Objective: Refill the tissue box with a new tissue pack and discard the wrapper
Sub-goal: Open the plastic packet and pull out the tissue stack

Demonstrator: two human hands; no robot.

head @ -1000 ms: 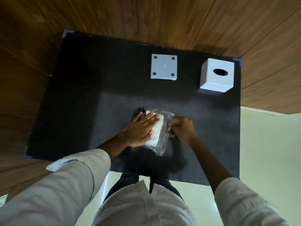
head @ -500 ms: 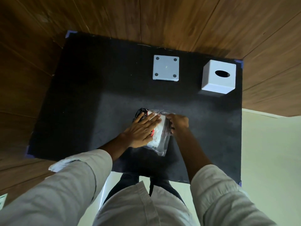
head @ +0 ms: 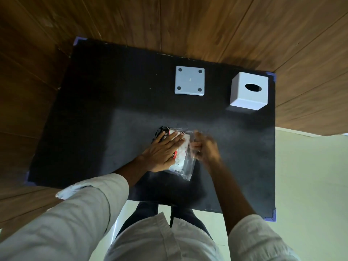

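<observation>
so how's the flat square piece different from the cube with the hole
The flat square piece is a low slab lying on the black mat, while the cube stands tall. The flat piece shows four dark round pads at its corners; the cube shows one dark oval opening on top. The flat piece sits near the mat's far middle, the cube by its far right corner. Both are pale grey-white, and neither hand touches them.

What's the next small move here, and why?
Probably pull the clear wrapper off rightward with the right hand. The left hand lies flat, pinning the tissue pack, and the pack is partly wrapped; the right hand is blurred at the wrapper's edge.
</observation>
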